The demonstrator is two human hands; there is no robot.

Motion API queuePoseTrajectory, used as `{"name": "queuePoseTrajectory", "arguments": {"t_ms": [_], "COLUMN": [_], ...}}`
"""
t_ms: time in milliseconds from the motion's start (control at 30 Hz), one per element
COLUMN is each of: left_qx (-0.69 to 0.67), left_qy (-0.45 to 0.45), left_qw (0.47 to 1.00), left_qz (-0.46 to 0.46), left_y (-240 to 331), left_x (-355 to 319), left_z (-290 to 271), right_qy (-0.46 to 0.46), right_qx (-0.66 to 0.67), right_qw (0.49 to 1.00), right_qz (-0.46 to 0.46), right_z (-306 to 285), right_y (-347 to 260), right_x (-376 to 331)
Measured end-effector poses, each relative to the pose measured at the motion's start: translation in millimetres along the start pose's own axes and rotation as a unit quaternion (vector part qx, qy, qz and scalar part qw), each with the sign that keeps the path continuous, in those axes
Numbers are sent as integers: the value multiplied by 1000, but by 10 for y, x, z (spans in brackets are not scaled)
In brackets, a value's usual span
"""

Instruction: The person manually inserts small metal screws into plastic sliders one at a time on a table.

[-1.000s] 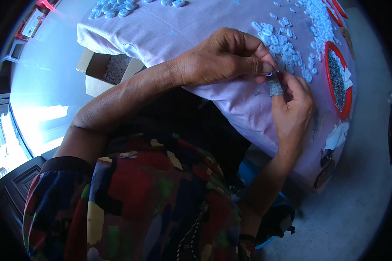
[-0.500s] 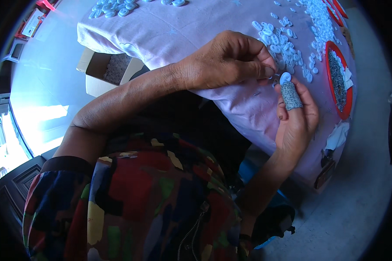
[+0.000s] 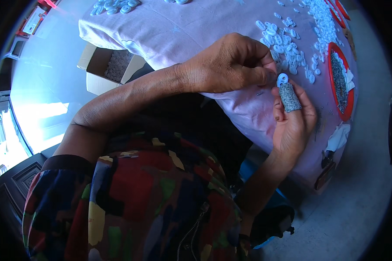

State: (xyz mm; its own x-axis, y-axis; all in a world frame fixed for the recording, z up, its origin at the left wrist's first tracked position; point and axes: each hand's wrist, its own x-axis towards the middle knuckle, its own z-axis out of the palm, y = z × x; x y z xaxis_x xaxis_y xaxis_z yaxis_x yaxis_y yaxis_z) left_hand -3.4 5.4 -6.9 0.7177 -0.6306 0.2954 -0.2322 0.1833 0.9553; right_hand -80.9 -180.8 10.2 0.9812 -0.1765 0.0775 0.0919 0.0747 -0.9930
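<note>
My left hand [image 3: 231, 65] reaches across a table draped in pale lilac cloth [image 3: 183, 30], its fingers curled and its thumb tip pinched against a small white ring [image 3: 282, 79]. My right hand [image 3: 294, 119] is just below it, palm up. One of its fingers wears a grey speckled sleeve [image 3: 288, 96], and the ring rests at that sleeve's tip. Both hands meet on the ring near the table's front edge.
Several loose white rings [image 3: 287, 41] lie scattered on the cloth beyond the hands, with another heap [image 3: 113, 6] at the far left. A red-rimmed tray of dark small parts [image 3: 339, 78] sits to the right. An open cardboard box [image 3: 106, 65] stands on the floor at left.
My right hand has lifted its sleeved finger, so the white ring now shows at its tip. My left hand stays pinched beside it, barely shifting.
</note>
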Motion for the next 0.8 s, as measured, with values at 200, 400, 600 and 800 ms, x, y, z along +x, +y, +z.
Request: {"name": "queuePoseTrajectory", "arguments": {"t_ms": [200, 400, 600, 800], "left_qx": [29, 50, -28, -33], "left_qy": [-9, -10, -20, -6], "left_qw": [999, 999, 999, 999], "left_qz": [10, -3, 28, 32], "left_y": [-2, 3, -51, -38], "left_x": [-2, 13, 12, 16], "left_z": [-33, -32, -57, -57], "right_qy": [-2, -6, 13, 3], "right_qx": [-72, -138, -87, -80], "right_qw": [997, 986, 995, 996], "right_qz": [-14, -96, -47, -39], "right_z": [25, 47, 0, 12], "right_y": [-19, 2, -9, -15], "right_x": [7, -6, 20, 20]}}
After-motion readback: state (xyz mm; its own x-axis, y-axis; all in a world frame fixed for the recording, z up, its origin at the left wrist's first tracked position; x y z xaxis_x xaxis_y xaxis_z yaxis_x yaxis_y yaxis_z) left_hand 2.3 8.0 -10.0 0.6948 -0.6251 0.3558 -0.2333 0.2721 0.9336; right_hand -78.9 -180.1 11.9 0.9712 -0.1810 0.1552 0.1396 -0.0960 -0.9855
